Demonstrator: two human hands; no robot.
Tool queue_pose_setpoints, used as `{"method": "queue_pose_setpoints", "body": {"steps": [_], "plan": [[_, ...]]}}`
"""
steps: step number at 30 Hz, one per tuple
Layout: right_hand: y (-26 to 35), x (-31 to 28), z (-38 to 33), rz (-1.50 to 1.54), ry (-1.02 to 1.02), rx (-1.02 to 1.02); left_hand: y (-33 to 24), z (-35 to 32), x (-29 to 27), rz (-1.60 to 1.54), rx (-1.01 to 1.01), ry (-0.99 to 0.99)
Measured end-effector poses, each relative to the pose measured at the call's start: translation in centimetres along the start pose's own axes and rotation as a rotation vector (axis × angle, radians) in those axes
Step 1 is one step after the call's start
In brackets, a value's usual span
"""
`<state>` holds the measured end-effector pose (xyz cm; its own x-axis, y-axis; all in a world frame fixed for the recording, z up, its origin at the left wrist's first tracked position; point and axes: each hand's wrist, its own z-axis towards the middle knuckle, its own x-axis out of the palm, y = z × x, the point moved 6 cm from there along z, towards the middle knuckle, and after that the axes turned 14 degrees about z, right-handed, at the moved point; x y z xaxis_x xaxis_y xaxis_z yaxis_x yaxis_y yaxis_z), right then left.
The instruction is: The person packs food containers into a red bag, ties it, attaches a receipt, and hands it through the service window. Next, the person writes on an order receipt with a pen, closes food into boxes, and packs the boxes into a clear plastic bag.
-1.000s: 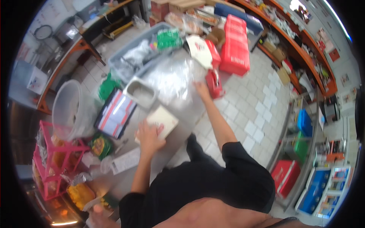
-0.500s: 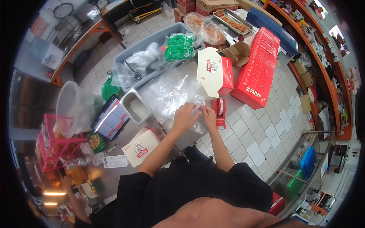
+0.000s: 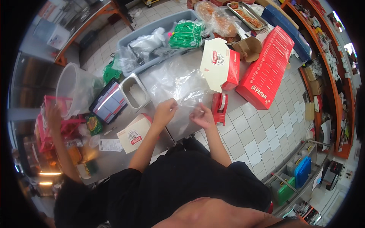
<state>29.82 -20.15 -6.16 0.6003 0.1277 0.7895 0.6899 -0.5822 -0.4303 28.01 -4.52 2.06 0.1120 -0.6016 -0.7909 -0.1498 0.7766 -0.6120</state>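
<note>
A clear plastic bag (image 3: 182, 85) lies spread on the steel table, its near end raised between my hands. My left hand (image 3: 165, 111) has its fingers closed on the near left edge of the bag. To the right, my right hand (image 3: 203, 117) pinches the other side of the same edge, fingers curled. Just beyond my right hand sits a red tape dispenser (image 3: 220, 107). A white and red food box (image 3: 218, 64) stands at the far right of the bag. Left of my left forearm is a second white and red box (image 3: 134, 135).
Left of the bag are a steel container (image 3: 135, 95) and a tablet (image 3: 108, 100). A grey-blue tub (image 3: 133, 40) with plastic packs stands behind, a long red box (image 3: 268, 72) on the right. A co-worker's arm (image 3: 62, 148) reaches past a pink basket (image 3: 45, 129).
My hands have moved apart, the left one leftward, drawing the bag's near edge wider. The co-worker's arm at the left has reached up toward the pink basket. The view has shifted slightly.
</note>
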Motion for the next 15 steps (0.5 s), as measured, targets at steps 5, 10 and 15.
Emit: {"method": "queue_pose_setpoints", "body": {"steps": [5,10,15], "plan": [[1.1,-4.0,2.6,0.734,-0.041,-0.001,2.5,0.3,1.0,0.09,-0.048,0.024],[1.6,-2.4,2.0,-0.477,0.003,-0.323,3.7,-0.3,1.7,0.224,-0.05,-0.003],[2.1,-2.4,1.6,-0.715,-0.068,-0.578,-5.5,-0.7,-1.1,-0.006,0.177,-0.174]]}}
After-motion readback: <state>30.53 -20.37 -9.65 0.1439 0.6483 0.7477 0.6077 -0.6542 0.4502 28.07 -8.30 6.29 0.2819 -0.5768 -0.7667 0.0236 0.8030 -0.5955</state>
